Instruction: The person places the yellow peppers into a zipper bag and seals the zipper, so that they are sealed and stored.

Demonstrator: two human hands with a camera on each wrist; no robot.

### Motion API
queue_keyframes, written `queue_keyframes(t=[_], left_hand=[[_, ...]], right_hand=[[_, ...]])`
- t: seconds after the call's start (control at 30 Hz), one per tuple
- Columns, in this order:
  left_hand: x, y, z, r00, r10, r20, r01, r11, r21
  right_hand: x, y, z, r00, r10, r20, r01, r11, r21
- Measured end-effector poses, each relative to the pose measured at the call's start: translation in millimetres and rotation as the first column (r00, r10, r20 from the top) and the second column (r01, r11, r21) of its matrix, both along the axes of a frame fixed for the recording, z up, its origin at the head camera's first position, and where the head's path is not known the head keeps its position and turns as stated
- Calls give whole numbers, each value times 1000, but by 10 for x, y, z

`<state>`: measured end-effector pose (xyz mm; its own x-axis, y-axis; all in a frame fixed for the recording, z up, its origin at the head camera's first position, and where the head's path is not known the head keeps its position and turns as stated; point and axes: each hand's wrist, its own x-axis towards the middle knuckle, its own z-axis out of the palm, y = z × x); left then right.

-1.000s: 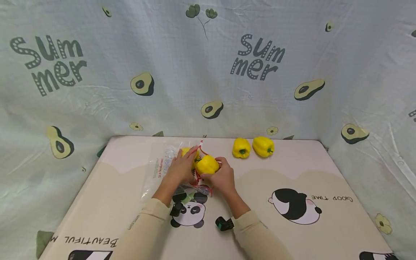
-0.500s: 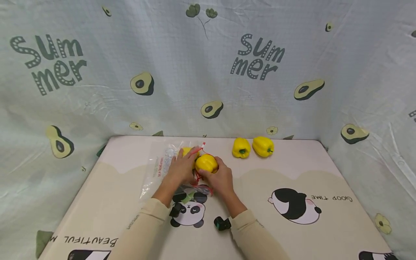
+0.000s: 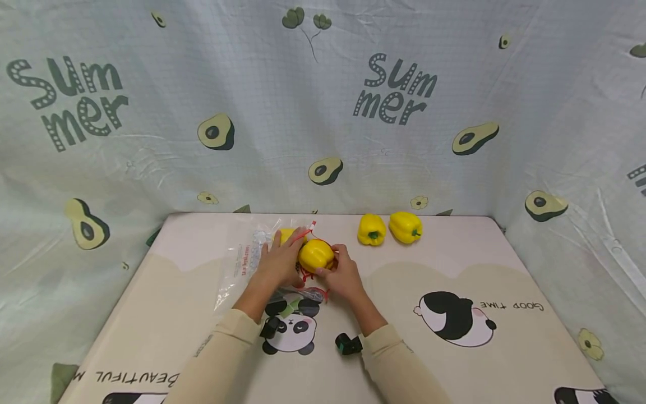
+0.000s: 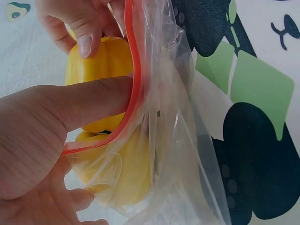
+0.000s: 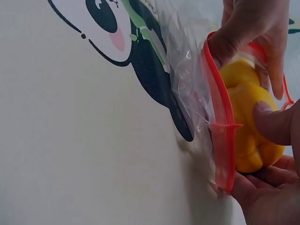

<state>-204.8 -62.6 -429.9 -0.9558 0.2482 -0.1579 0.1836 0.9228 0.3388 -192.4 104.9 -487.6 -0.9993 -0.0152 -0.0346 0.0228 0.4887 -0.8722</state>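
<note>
My right hand point(image 3: 344, 278) grips a yellow bell pepper point(image 3: 315, 256), thumb on its near side and fingers under it. The pepper is at the mouth of a clear plastic zip bag point(image 3: 234, 278) with a red zip edge point(image 5: 221, 93). Another yellow pepper point(image 4: 124, 168) lies inside the bag, seen through the plastic. My left hand point(image 3: 279, 262) spreads the mouth, its extended thumb point(image 4: 98, 101) passing behind the red edge. In the head view that hand partly covers the pepper in the bag.
Two more yellow peppers, one upright-looking point(image 3: 372, 230) and one on its side point(image 3: 406, 228), lie at the table's back edge. The printed tablecloth point(image 3: 419, 370) meets a hanging avocado-print curtain point(image 3: 272, 168) behind. A black wrist camera point(image 3: 348, 344) sits by the right cuff.
My right hand has brought its pepper slightly left, further into the bag's mouth. My left hand stays at the bag. The head view has shifted a little.
</note>
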Motion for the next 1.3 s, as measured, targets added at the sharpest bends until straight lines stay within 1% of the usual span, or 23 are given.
queue_keyframes(t=[0.17, 0.23, 0.4, 0.63, 0.7, 0.8, 0.97, 1.13, 1.2, 1.3], left_hand=[[-6, -5, -9, 1000, -4, -7, 4, 1000, -3], [0, -7, -11, 1000, -3, -10, 2, 1000, -7], [17, -9, -14, 1000, -2, -12, 2, 1000, -20], [23, -5, -15, 1000, 6, -19, -6, 1000, -16], [24, -5, -24, 1000, 6, -16, -7, 1000, -21], [30, -4, -30, 1000, 2, -18, -3, 1000, -27], [19, -7, -34, 999, -8, -31, 7, 1000, -21], [-2, -10, -34, 999, -8, -35, 8, 1000, -23], [-2, -3, -29, 1000, -9, -29, 9, 1000, -23], [3, 14, -17, 999, -17, -28, 16, 1000, -19]], right_hand=[[-27, 1, -1, 1000, -1, -26, 1, 1000, 0], [-34, -4, -3, 1000, -2, -31, 3, 1000, 18], [-45, -21, -12, 1000, -7, -6, 7, 999, 47], [-48, -28, -14, 999, -27, 21, 28, 999, -36], [-46, -30, -5, 999, -29, 27, 30, 999, -38], [-47, -54, -7, 999, -49, 15, 49, 999, -2], [-62, -126, -9, 994, -111, 11, 110, 992, 67], [-73, -143, 13, 988, -148, 42, 148, 989, 26], [-79, -141, 22, 988, -144, 48, 143, 989, 24], [-96, -138, 33, 990, -127, 53, 125, 991, 50]])
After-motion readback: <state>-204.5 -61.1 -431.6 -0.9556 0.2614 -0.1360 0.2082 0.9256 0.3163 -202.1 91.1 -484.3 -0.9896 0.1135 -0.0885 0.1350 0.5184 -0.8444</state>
